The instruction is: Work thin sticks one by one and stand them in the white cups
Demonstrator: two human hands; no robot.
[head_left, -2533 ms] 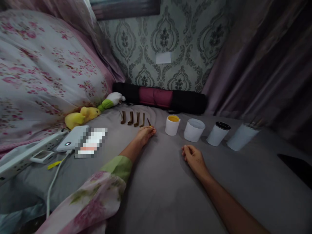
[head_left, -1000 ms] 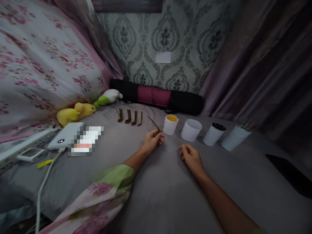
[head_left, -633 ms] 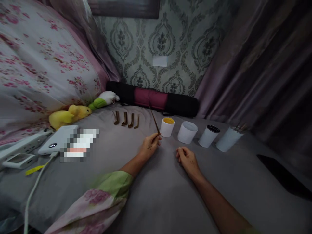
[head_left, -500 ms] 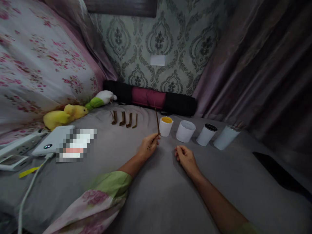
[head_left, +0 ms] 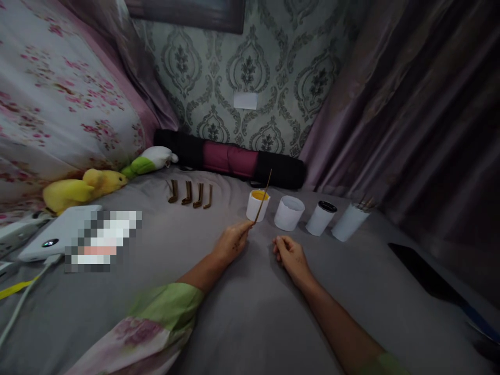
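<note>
A thin brown stick (head_left: pixel 263 197) slants up from my left hand (head_left: pixel 234 242), which is closed on its lower end. The stick's upper part crosses in front of a white cup (head_left: pixel 255 209) with a yellow inside. My right hand (head_left: pixel 289 255) rests on the grey cloth (head_left: pixel 250 312), its fingers curled in and nothing visible in them. Beyond it stands a wider white cup (head_left: pixel 289 219), then a narrower white cup with a dark rim (head_left: pixel 320 221). Farthest right, a tall pale cup (head_left: pixel 347 224) holds several brown sticks (head_left: pixel 366 203).
Several bent brown stick bundles (head_left: pixel 187 194) stand in a row at the left. A yellow plush toy (head_left: pixel 84 190), a white power bank (head_left: pixel 62 234) and its cable (head_left: pixel 29 297) lie farther left. A black and maroon long bag (head_left: pixel 230 159) lines the wall. At right lies a dark flat object (head_left: pixel 425 273).
The stick in my left hand has tilted to the right, now crossing the yellow-lined cup. My right hand stays curled on the cloth. The whole view has shifted slightly.
</note>
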